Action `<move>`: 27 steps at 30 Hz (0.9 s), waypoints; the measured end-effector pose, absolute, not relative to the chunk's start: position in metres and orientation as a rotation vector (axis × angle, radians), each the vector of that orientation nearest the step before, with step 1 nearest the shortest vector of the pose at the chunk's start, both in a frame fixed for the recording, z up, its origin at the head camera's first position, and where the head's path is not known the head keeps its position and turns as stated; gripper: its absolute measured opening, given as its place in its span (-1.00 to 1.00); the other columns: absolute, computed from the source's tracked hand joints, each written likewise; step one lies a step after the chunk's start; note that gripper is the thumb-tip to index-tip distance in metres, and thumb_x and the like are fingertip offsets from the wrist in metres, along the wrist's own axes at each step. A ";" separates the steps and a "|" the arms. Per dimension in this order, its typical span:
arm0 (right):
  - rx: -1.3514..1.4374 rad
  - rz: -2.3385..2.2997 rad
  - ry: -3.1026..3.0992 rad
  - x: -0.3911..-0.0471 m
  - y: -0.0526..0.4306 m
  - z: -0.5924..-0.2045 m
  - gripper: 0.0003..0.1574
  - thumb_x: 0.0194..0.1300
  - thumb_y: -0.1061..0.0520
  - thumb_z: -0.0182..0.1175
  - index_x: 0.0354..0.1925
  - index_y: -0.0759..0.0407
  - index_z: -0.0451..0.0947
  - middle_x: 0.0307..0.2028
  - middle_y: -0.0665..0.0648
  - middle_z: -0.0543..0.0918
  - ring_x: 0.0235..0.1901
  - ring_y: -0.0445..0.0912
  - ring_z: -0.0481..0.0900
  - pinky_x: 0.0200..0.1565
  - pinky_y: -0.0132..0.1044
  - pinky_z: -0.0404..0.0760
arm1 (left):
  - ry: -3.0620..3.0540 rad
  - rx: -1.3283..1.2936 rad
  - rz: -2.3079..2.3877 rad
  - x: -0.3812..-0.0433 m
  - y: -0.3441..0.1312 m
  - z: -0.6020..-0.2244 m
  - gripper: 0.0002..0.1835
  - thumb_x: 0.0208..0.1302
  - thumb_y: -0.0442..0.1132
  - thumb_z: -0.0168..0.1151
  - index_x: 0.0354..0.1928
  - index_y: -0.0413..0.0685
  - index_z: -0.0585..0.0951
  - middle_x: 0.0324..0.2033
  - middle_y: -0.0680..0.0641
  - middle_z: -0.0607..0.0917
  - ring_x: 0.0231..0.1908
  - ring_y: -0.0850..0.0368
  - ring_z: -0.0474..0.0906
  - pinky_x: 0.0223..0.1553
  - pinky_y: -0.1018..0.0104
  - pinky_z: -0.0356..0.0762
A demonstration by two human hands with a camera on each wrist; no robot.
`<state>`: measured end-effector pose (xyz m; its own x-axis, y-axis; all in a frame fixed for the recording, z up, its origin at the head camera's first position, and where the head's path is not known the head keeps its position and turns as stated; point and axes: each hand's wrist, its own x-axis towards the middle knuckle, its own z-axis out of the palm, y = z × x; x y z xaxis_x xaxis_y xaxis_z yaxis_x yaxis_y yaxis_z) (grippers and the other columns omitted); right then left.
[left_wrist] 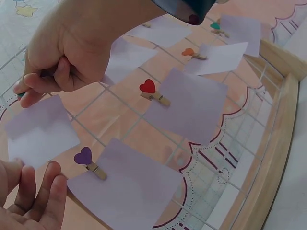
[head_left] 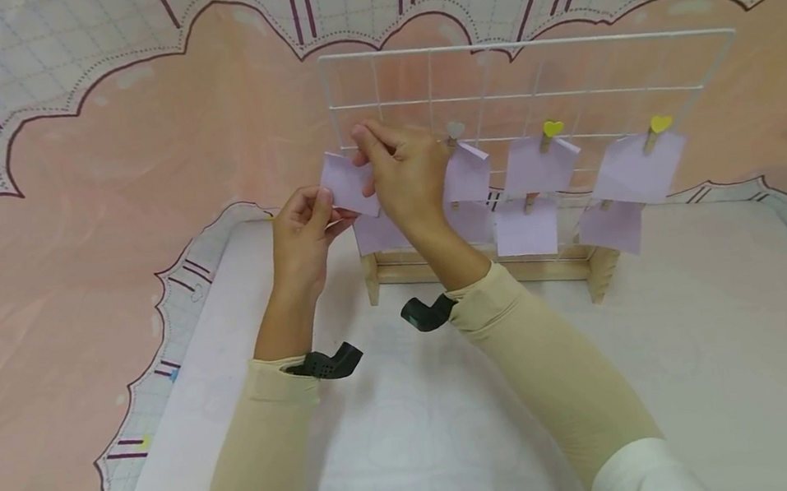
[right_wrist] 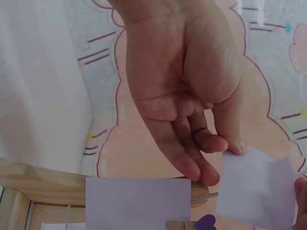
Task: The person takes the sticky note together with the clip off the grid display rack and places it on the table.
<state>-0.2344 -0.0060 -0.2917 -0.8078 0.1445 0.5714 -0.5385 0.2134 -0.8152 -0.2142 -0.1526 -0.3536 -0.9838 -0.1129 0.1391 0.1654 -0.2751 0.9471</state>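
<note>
The left hand (head_left: 300, 229) pinches a purple note (head_left: 346, 184) by its edge, presumably to steady it at the wire grid's (head_left: 524, 44) left end; the right hand (head_left: 413, 176) pinches a small teal item (left_wrist: 21, 95) beside it. Rightward, heart-topped clips (head_left: 553, 129) fasten other notes (head_left: 526, 232).

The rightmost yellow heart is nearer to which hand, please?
Right: in the head view, the right hand is left of the heart; the left hand is farther left, holding a note.
</note>
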 end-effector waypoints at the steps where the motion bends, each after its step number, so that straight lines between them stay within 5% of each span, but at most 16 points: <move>1: 0.373 1.638 -1.941 -0.234 -0.006 -0.292 -0.76 0.42 0.11 0.30 -0.17 0.26 0.79 -0.53 0.18 0.75 -0.80 -0.15 0.55 -0.75 -0.38 0.40 | -1.772 -0.061 -2.380 -0.214 -0.153 -0.354 -0.90 0.48 -0.25 0.16 -0.24 -0.03 0.61 -0.46 0.00 0.57 -0.35 0.16 0.70 -0.10 0.29 0.77; 13: 0.371 1.737 -1.868 -0.229 -0.003 -0.291 -0.71 0.39 0.07 0.33 -0.10 0.26 0.79 -0.47 0.22 0.77 -0.78 -0.14 0.57 -0.71 -0.39 0.50 | -1.753 -0.013 -2.390 -0.210 -0.154 -0.354 -0.89 0.49 -0.21 0.15 -0.23 -0.03 0.60 -0.44 0.00 0.55 -0.32 0.15 0.70 -0.09 0.28 0.77; 27: 0.364 1.852 -2.006 -0.211 0.007 -0.296 -0.69 0.41 -0.03 0.31 -0.02 0.10 0.78 -0.44 0.10 0.78 -0.74 -0.07 0.61 -0.75 -0.38 0.28 | -1.756 0.078 -2.411 -0.191 -0.170 -0.355 -0.89 0.50 -0.25 0.16 -0.22 -0.13 0.56 -0.44 -0.02 0.53 -0.29 0.10 0.68 -0.03 0.28 0.75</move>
